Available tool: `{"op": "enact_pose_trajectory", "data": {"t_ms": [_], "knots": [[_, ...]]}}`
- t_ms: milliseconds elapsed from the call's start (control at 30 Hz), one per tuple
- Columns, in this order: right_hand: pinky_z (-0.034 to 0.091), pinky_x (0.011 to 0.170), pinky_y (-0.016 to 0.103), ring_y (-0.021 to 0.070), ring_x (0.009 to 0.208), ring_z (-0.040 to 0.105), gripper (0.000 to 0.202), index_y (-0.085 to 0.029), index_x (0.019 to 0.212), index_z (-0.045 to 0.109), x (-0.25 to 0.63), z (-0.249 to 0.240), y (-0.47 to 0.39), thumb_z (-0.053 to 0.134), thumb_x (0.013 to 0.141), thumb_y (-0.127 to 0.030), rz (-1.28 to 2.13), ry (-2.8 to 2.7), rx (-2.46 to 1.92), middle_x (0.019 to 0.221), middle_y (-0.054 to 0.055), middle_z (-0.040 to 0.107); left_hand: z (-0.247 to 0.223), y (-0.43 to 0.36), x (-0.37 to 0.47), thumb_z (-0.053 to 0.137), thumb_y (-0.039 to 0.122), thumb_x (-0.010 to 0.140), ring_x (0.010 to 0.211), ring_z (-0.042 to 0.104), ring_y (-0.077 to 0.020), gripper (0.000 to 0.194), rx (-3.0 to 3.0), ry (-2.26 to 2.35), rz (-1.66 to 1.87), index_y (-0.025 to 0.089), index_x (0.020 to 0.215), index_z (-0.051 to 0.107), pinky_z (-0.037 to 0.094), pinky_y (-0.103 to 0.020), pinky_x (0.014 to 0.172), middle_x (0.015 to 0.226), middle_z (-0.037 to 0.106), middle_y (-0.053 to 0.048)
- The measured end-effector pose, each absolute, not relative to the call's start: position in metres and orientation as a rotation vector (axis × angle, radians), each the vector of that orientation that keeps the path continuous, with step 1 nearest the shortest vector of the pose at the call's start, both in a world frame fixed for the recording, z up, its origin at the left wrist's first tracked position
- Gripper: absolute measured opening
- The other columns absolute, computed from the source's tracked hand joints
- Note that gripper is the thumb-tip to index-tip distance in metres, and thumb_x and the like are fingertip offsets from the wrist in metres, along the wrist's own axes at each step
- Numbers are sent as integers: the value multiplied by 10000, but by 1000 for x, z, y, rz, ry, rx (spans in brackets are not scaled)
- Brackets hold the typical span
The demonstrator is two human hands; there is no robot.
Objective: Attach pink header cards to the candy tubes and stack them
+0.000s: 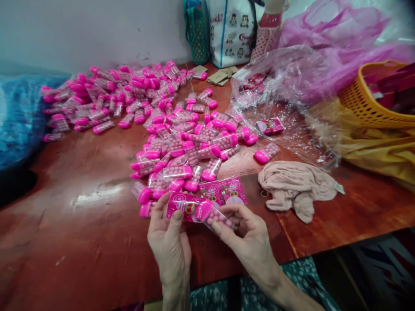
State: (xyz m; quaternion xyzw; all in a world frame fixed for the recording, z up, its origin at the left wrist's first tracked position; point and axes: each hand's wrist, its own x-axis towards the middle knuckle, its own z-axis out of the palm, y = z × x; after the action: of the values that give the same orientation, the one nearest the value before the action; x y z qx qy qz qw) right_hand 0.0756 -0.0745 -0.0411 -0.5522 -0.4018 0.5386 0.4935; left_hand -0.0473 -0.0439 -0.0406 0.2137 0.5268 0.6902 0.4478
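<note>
Between thumb and fingers, my left hand (171,237) pinches a printed pink label sleeve (181,206). My right hand (248,231) grips a clear candy container (218,217) filled with small pink balls. The container's bright pink cap end meets the sleeve's right end; I cannot tell how far it is inside. Just beyond my hands, more pink printed sleeves (231,190) lie flat on the table. A large heap of similar pink-capped containers (177,151) spreads behind them toward the wall.
A beige cloth (296,188) lies on the red-brown table (97,242) at right. Behind it are a clear plastic bag (292,112) and a yellow basket (366,103). A white printed bag (231,34) stands at the back, and blue plastic (22,116) sits at left.
</note>
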Motion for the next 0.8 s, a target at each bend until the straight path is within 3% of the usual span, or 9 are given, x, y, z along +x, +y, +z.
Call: {"op": "enact_pose_trajectory", "data": {"t_ms": [267,500,667,800], "knots": [[474,530,202,120,605,596,113,-216,857,618,74,-44,-78,667,756,-228,1110,-1086,-1319,710,-6,647,-34,-45,-29,801,173,537,640,647,-159,218,369,1281,1493,157,675,633,535,-305,681,666,685,-5],[500,572,207,127,637,630,139,-213,841,627,76,-46,-76,705,729,-237,1360,-825,-1179,717,1,672,-37,-37,-31,809,236,545,708,675,-209,349,412,1105,1347,184,859,665,543,-327,691,776,714,-46],[490,566,207,122,636,608,125,-218,850,624,77,-46,-77,689,744,-203,1173,-948,-1237,724,-6,643,-38,-43,-26,761,385,610,683,673,-233,333,398,1056,1243,144,829,690,557,-353,652,748,710,-85],[505,600,226,129,656,608,131,-218,868,618,75,-51,-77,672,756,-178,1090,-1017,-1239,737,-8,627,-36,-45,-21,781,312,595,688,665,-216,290,363,1037,1241,134,810,704,557,-332,650,748,708,-74]]}}
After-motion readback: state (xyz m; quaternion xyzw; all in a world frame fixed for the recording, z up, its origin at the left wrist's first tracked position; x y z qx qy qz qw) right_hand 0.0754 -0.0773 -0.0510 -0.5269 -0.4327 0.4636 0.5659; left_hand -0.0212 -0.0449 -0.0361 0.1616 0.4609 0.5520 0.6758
